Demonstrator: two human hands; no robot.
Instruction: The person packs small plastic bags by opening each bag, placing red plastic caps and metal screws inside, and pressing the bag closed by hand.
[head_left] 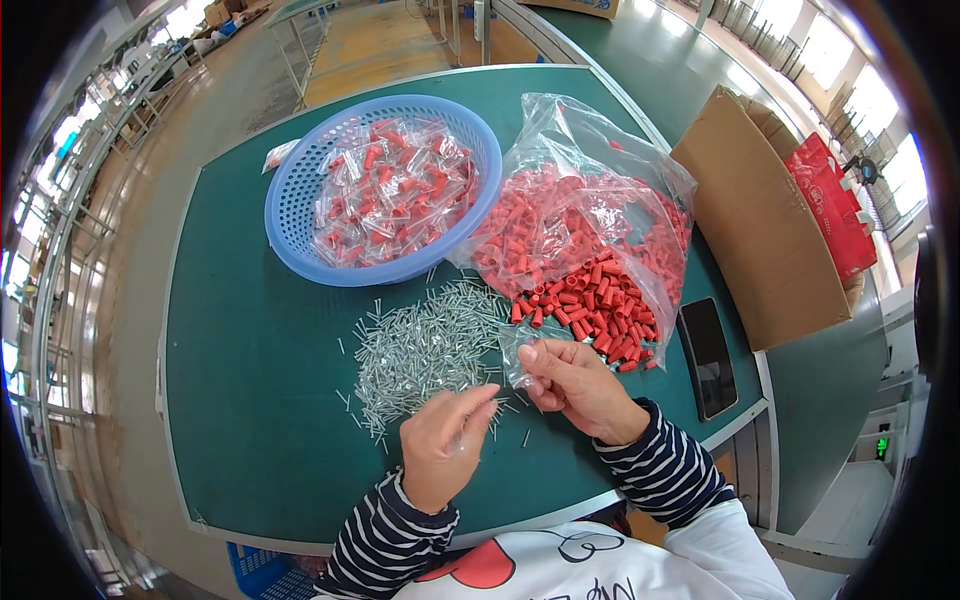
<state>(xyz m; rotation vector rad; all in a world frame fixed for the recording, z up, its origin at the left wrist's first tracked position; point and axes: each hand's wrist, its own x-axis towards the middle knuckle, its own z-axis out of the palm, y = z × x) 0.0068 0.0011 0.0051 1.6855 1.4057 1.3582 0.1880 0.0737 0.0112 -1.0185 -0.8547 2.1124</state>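
Observation:
My right hand [583,390] pinches a small clear plastic bag [513,355] between thumb and fingers, above the right edge of a pile of small silver screws [425,345]. Close to it on the left, my left hand [445,445] has its thumb and fingers drawn together over the near edge of the pile. Something shiny shows at its palm, too small to name. Behind my right hand, red ridged plastic caps [610,305] spill from the mouth of a large clear bag [560,130].
A blue perforated basket [285,215] with several small bags of red caps stands at the far left of the green table [260,400]. On the right lies a black phone [707,358]. Beyond it stands a cardboard box [745,220] with a red bag [828,205] in it.

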